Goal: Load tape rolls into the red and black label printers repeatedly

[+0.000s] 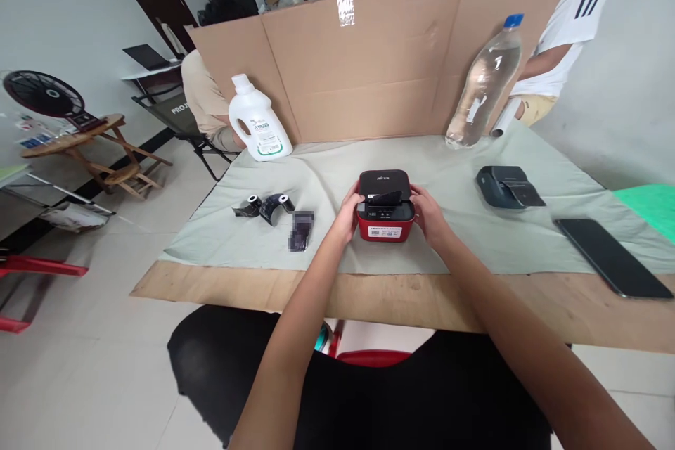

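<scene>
A small red and black label printer (384,205) stands on the pale green cloth (337,176) in the middle of the table. My left hand (348,214) grips its left side with curled fingers, and my right hand (425,214) grips its right side the same way. The printer's black lid looks slightly raised at the front. To the left of it lie two black label rolls (264,206) and a small dark packet (301,230).
A white detergent bottle (258,119) and a clear water bottle (484,84) stand by the cardboard screen (369,63). A dark printer (507,186) and a phone (612,256) lie at the right. People are behind the screen: one seated at the left, one in a white shirt at the right.
</scene>
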Available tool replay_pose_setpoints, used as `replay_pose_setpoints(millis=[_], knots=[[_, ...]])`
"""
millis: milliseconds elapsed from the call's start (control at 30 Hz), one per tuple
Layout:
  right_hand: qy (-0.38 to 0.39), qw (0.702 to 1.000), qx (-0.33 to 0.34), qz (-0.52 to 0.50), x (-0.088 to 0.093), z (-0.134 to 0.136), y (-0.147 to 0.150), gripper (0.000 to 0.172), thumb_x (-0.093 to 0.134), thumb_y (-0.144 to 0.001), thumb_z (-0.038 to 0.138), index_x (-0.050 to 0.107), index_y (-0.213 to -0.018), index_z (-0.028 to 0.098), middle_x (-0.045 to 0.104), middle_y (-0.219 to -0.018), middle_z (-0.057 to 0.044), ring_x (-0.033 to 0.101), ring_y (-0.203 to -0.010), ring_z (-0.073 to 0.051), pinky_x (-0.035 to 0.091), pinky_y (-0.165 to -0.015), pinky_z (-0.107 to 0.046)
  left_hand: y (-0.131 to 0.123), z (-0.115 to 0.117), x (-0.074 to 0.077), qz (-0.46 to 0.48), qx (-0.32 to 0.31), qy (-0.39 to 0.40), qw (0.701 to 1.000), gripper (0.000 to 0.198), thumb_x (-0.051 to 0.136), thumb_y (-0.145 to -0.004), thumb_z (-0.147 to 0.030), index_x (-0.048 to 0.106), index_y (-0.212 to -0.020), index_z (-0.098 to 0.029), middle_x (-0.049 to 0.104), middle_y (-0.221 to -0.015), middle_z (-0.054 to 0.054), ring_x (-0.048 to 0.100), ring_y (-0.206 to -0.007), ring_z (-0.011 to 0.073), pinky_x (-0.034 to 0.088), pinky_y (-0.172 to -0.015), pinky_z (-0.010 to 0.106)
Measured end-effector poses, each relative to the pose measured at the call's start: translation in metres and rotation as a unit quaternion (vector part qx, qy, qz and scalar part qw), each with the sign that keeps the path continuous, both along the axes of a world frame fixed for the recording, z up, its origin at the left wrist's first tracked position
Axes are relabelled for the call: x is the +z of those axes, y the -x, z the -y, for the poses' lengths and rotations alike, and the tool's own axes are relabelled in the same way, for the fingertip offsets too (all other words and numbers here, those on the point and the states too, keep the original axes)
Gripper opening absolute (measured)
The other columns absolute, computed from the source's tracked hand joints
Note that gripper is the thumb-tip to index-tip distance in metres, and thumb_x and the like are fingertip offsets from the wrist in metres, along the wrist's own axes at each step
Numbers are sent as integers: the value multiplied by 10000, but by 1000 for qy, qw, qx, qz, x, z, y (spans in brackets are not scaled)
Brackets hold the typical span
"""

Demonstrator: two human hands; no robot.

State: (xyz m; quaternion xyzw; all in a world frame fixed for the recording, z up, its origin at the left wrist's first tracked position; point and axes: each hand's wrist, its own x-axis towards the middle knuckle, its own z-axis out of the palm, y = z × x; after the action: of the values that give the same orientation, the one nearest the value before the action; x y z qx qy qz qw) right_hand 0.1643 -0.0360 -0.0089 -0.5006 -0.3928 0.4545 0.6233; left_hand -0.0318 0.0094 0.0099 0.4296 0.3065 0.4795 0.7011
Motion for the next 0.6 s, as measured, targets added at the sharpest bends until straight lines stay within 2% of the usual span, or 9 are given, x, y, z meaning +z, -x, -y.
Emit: replay_pose_setpoints(millis=[100, 167, 267, 367, 467, 533, 600], knots=[[-8, 999, -14, 34, 1, -3, 4, 498, 588, -760, 344, 645, -1237, 215, 708, -1194, -64, 663, -899, -218, 538, -646, -298, 1, -1, -1, -5, 6, 3, 1000, 775, 604, -704, -236, 524, -1475, -232, 738, -1203, 22, 689, -996, 203, 534, -877, 298], [-26, 998, -27, 46, 1, -3, 8, 500, 567, -773, 340, 642, -1245, 197, 705, -1222, -82, 664, -1008, -252, 568, -761, -347, 1, -1, -3, -10, 7, 2, 1000, 765, 613, -707, -242, 533, -1468, -235, 731, -1234, 26, 690, -1020, 209, 538, -901, 308], [-53, 997, -36, 45, -4, 0, 12, 494, 548, -803, 363, 642, -1262, 208, 687, -1285, -80, 639, -1145, -280, 563, -917, -414, 1, 2, -7, -27, 29, -20, 999, 697, 607, -757, -285, 553, -1451, -251, 655, -1398, 34, 637, -1224, 239, 504, -1049, 354], [-70, 996, -38, 46, -12, 2, 12, 499, 562, -848, 418, 637, -1297, 214, 664, -1340, -74, 604, -1238, -282, 501, -1055, -465, 1, 8, -9, -102, 80, -128, 983, 567, 576, -858, -326, 587, -1422, -262, 469, -1590, 21, 434, -1471, 238, 368, -1212, 367], [-97, 992, -41, 73, -21, 1, 9, 509, 562, -892, 468, 632, -1325, 209, 625, -1410, -86, 558, -1312, -273, 410, -1154, -487, 2, 17, -6, -191, 101, -249, 944, 389, 481, -982, -444, 742, -1189, -243, 281, -1689, -20, 322, -1541, 252, 313, -1253, 363], [-107, 989, -48, 92, -26, -1, 7, 512, 553, -916, 493, 631, -1338, 214, 612, -1429, -91, 539, -1336, -273, 375, -1179, -503, 1, 23, -2, -223, 96, -292, 925, 473, 414, -1018, -496, 793, -967, -217, 277, -1688, -29, 336, -1534, 260, 309, -1261, 380], [-114, 985, -58, 115, -31, -2, 7, 518, 533, -941, 521, 627, -1353, 222, 611, -1433, -92, 534, -1343, -277, 366, -1183, -523, -1, 27, 0, -234, 101, -311, 916, 478, 444, -1013, -480, 782, -819, -204, 339, -1659, -2, 357, -1523, 265, 288, -1272, 412]])
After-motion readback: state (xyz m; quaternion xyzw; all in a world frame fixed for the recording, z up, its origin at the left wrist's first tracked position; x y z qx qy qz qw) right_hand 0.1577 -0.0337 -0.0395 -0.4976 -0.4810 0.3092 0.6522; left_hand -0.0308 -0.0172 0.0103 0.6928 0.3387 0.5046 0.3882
